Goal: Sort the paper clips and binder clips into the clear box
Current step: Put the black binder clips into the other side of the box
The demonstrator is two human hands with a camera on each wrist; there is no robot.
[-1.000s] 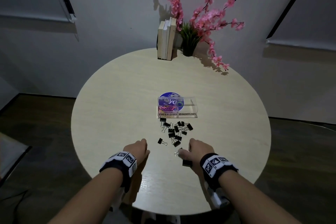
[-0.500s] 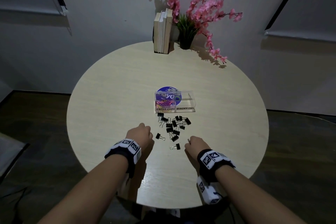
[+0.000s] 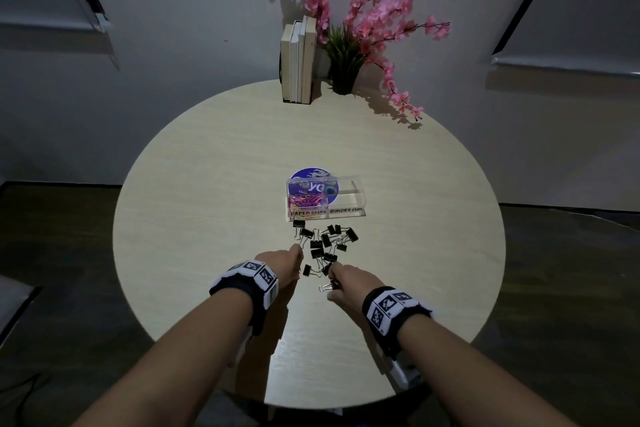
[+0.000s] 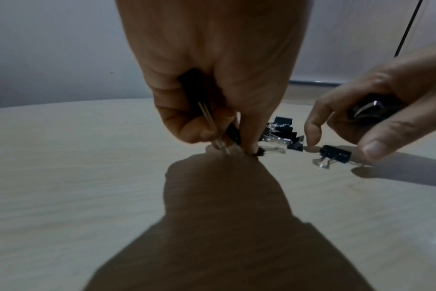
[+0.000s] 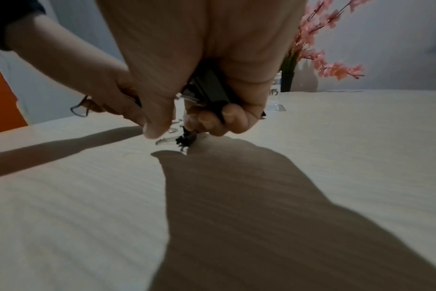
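Left hand curled round black binder clips, fingertips down at the near-left edge of the clip pile. Right hand gripping a clip too, at the pile's near side. Clear box just beyond the pile, paper clips in its left half.

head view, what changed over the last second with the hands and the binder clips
Both hands moved forward to the near edge of the binder clip pile. The left hand now holds binder clips in its curled fingers, as the left wrist view shows. The right hand also holds one in its palm and reaches for a loose clip on the table. The clear box, its paper clips, the books and the flowers stayed put.
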